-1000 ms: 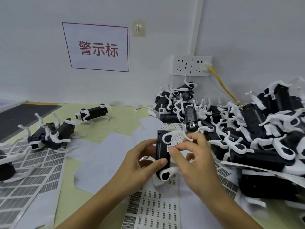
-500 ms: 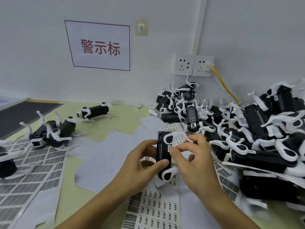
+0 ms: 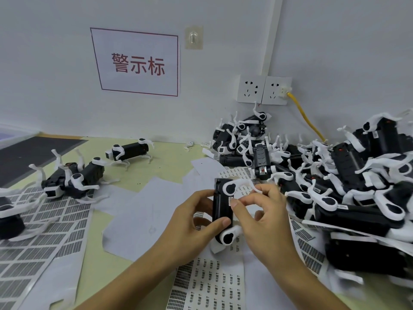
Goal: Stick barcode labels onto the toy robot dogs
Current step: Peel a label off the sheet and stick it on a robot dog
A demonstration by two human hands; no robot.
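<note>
My left hand (image 3: 190,222) grips a black toy robot dog (image 3: 221,211) with white legs, held upright on end above the table, thumb across its lower body. My right hand (image 3: 261,218) pinches at the dog's side, where a small white barcode label (image 3: 231,199) sits under the thumb and forefinger. A sheet of barcode labels (image 3: 207,285) lies on the table right below my hands.
A big heap of black and white toy dogs (image 3: 335,175) fills the right side up to the wall. Three more dogs (image 3: 76,177) stand at the left on peeled label sheets (image 3: 33,231). White backing paper (image 3: 145,209) covers the middle. A yellow cable (image 3: 306,117) hangs from the wall socket.
The hands and the held dog have stayed almost in place. My right thumb and forefinger have shifted slightly on the label at the dog's side.
</note>
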